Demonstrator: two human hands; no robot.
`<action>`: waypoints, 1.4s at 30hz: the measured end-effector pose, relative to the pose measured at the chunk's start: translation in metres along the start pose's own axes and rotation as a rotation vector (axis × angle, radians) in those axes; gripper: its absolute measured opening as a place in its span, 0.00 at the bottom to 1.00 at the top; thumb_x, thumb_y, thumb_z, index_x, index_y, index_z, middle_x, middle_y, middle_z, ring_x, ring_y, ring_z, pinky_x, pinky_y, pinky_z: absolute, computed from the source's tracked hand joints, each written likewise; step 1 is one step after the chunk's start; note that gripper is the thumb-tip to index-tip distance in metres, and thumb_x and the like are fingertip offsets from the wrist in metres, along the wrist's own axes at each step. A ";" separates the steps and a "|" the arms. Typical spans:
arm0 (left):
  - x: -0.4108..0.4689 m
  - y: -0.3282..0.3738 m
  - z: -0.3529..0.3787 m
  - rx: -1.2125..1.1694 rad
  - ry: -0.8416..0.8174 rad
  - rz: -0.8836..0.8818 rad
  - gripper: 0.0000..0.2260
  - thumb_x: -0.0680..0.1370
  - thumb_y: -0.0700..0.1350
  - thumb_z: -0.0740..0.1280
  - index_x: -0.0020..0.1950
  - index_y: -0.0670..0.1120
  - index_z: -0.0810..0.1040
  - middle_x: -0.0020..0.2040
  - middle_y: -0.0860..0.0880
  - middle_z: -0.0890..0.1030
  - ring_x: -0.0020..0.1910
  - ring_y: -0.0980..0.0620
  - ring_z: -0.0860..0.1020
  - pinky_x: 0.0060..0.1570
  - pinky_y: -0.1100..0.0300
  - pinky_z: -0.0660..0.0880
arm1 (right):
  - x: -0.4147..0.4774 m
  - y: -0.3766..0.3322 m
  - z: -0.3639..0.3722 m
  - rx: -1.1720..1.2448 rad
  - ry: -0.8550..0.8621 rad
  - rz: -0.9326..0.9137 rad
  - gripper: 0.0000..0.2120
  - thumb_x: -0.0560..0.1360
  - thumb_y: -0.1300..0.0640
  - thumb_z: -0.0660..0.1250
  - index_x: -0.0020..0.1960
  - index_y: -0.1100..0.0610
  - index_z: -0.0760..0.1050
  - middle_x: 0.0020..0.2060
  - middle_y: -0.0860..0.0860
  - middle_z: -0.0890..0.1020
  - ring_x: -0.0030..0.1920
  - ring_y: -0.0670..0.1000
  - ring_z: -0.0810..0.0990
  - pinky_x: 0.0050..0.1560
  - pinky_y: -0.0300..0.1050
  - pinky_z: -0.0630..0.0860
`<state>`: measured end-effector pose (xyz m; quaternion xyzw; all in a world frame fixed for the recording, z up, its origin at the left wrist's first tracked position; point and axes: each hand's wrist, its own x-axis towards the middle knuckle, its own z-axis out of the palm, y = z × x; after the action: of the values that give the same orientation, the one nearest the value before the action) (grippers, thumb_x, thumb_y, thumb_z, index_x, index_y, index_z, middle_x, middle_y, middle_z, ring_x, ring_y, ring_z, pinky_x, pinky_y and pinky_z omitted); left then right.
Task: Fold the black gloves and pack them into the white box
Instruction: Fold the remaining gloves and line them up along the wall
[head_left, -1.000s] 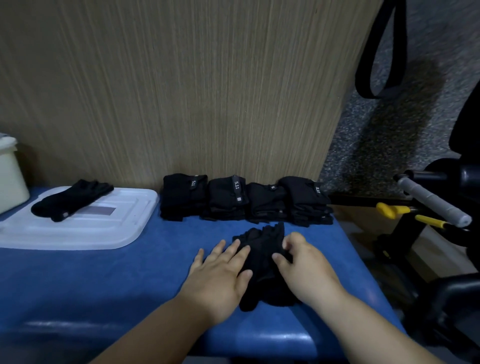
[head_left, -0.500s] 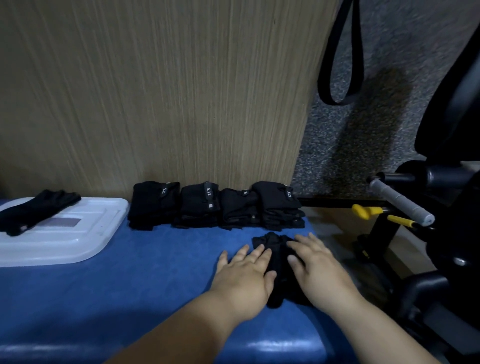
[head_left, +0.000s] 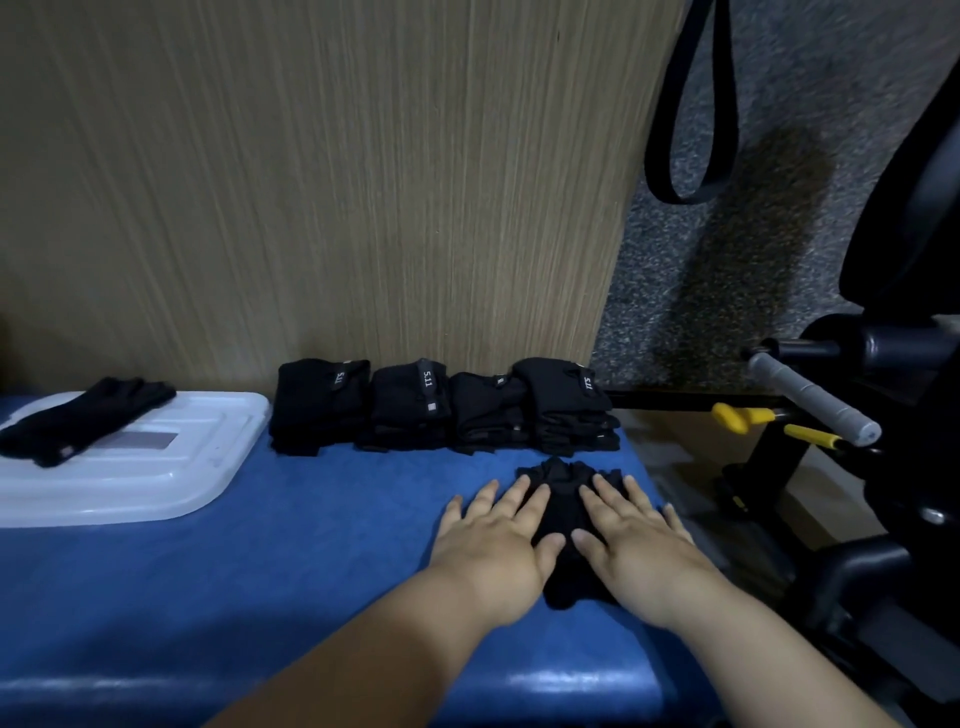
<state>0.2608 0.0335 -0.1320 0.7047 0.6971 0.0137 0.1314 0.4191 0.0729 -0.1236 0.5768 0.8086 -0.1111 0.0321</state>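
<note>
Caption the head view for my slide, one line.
Left hand and right hand press flat on black gloves on the blue bench, before a row of folded gloves.

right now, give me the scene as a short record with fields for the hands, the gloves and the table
left hand: flat, fingers straight, pressing on the left side of the glove
right hand: flat, fingers straight, pressing on its right side
glove: black, lying on the blue table near its right edge
folded gloves: four black piles in a row against the wood panel
white lid: on the table at left, one unfolded glove lying on it
white box: not in view
</note>
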 end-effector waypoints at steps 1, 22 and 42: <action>-0.001 -0.002 -0.001 -0.011 -0.001 -0.007 0.26 0.81 0.61 0.44 0.78 0.59 0.41 0.78 0.58 0.41 0.77 0.52 0.40 0.75 0.46 0.40 | -0.002 -0.002 -0.003 0.002 0.051 -0.002 0.28 0.82 0.43 0.47 0.79 0.48 0.46 0.77 0.43 0.42 0.76 0.49 0.35 0.75 0.55 0.39; -0.108 -0.254 -0.061 0.059 0.371 -0.561 0.22 0.82 0.59 0.48 0.73 0.53 0.61 0.71 0.52 0.66 0.70 0.48 0.60 0.64 0.52 0.60 | 0.036 -0.251 0.028 0.228 0.198 -0.583 0.17 0.82 0.52 0.54 0.69 0.47 0.67 0.64 0.45 0.71 0.66 0.48 0.62 0.67 0.42 0.62; -0.119 -0.378 -0.051 -0.180 0.439 -0.708 0.22 0.82 0.57 0.50 0.76 0.57 0.56 0.77 0.60 0.55 0.73 0.54 0.54 0.65 0.53 0.57 | 0.129 -0.473 0.044 0.335 0.071 -0.601 0.20 0.82 0.49 0.51 0.74 0.44 0.62 0.66 0.53 0.72 0.68 0.54 0.63 0.67 0.49 0.64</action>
<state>-0.1226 -0.0783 -0.1407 0.3880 0.9035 0.1782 0.0375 -0.0719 0.0360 -0.1219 0.3135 0.9135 -0.2268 -0.1253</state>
